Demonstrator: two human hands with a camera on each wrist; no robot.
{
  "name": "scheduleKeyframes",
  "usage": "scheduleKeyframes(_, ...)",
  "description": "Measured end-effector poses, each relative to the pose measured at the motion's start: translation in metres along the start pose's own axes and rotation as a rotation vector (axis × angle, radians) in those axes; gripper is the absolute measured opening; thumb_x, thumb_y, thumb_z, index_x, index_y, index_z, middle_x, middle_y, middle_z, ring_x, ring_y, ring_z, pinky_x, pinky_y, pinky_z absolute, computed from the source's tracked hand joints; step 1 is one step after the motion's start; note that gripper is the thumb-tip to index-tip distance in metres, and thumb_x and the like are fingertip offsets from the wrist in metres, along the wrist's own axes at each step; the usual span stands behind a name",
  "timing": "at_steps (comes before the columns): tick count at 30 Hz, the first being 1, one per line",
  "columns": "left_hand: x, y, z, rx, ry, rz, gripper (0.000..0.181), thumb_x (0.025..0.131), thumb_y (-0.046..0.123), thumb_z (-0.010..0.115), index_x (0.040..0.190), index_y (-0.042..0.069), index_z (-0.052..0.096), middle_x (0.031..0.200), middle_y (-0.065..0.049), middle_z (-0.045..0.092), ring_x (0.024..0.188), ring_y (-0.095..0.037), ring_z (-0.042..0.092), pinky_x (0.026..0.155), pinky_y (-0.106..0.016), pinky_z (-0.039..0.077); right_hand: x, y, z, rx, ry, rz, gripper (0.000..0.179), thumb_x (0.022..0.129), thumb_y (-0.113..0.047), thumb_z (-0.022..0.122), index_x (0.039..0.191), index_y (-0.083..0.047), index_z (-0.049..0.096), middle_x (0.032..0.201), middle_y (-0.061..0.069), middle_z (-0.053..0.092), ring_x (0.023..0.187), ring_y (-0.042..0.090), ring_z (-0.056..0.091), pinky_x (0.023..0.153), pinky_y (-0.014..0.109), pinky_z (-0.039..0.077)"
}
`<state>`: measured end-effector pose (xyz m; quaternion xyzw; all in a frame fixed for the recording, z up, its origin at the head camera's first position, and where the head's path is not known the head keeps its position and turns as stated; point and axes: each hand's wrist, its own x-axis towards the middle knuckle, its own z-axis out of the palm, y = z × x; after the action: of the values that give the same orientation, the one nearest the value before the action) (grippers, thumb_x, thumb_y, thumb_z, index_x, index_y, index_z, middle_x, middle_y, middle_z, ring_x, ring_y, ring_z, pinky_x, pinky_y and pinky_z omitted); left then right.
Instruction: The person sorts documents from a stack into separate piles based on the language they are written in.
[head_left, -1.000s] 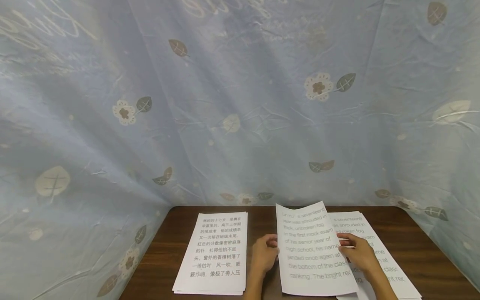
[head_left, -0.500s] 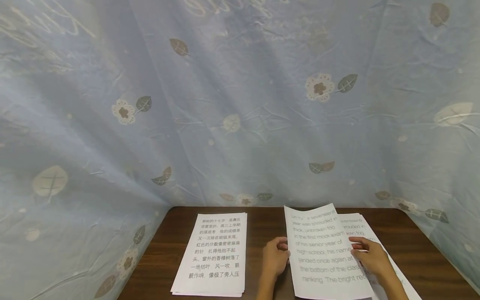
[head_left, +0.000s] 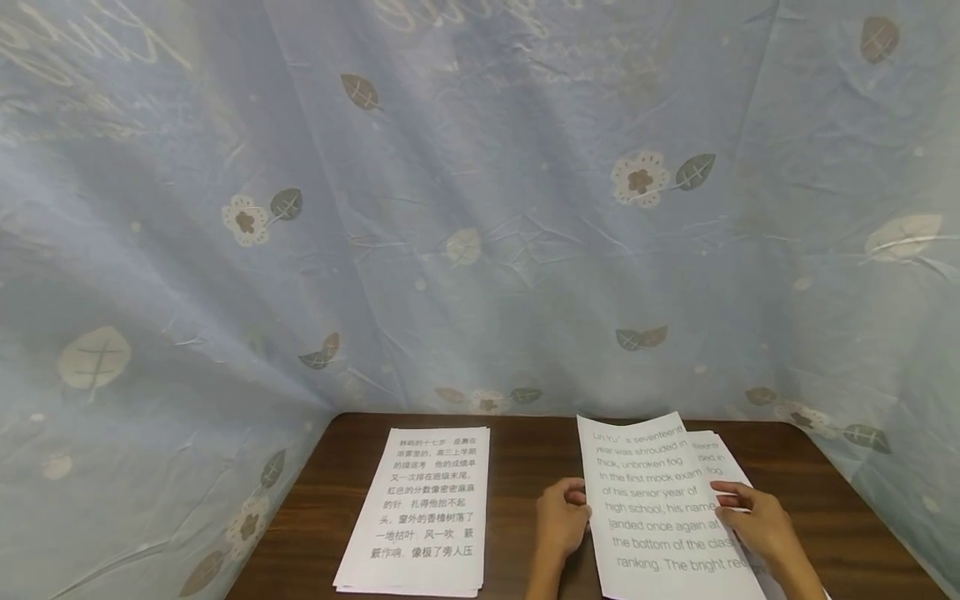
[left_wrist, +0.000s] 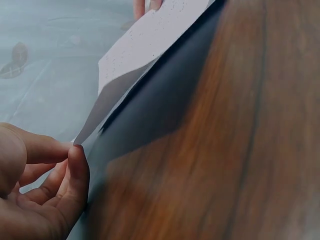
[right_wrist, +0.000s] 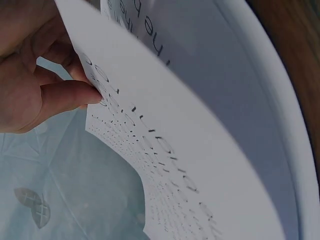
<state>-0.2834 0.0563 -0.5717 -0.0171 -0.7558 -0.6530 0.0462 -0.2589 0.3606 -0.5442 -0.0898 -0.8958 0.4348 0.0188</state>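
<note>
Between my two hands a printed sheet of paper (head_left: 660,508) with English text is held up off the table, bowed slightly. My left hand (head_left: 560,523) pinches its left edge between thumb and finger, as the left wrist view shows at the fingertips (left_wrist: 75,150). On the right edge my right hand (head_left: 759,525) pinches the sheet, its thumb (right_wrist: 70,97) lying on the printed face. Beneath and to the right lies a stack of English printed sheets (head_left: 708,450), mostly covered by the held sheet.
A stack of sheets printed in Chinese (head_left: 427,512) lies on the left of the dark brown wooden table (head_left: 521,450). Behind the table hangs a pale blue cloth (head_left: 465,317) with leaf and flower prints, also coming down both sides.
Both hands have moved to the right with the sheet between them. It now covers more of the English stack. The Chinese stack lies as before, with a slight shift of the view.
</note>
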Motion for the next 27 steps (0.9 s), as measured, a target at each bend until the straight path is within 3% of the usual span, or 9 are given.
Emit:
scheduleKeyframes(8,-0.004,-0.003,0.011,0.012,-0.007,0.014,0.039,0.08,-0.016,0.07,0.117,-0.003,0.077,0.082,-0.002,0.069,0.054,-0.002,0.057,0.049,-0.017,0.053,0.001,0.014,-0.005,-0.052,-0.002,0.004,0.053,0.094,-0.01,0.072,0.143,0.008,0.061,0.118,0.022,0.077,0.1,0.017,0.07,0.075,0.024,0.047)
scheduleKeyframes(18,-0.002,-0.003,0.029,0.0,-0.004,-0.008,0.04,0.08,-0.015,0.072,0.116,0.001,0.078,0.081,0.002,0.069,0.055,-0.002,0.059,0.049,-0.017,0.054,0.002,0.024,-0.019,-0.059,0.003,0.001,0.053,0.095,-0.01,0.071,0.144,0.007,0.06,0.117,0.02,0.078,0.091,0.007,0.063,0.071,0.022,0.047)
scheduleKeyframes(27,-0.002,0.006,0.041,-0.001,-0.01,0.005,0.04,0.08,-0.015,0.072,0.115,0.001,0.078,0.082,0.002,0.069,0.052,-0.002,0.06,0.049,-0.016,0.052,0.006,0.029,-0.036,-0.112,-0.002,0.006,0.054,0.096,-0.013,0.072,0.145,0.006,0.06,0.119,0.019,0.077,0.097,0.005,0.063,0.08,0.026,0.044)
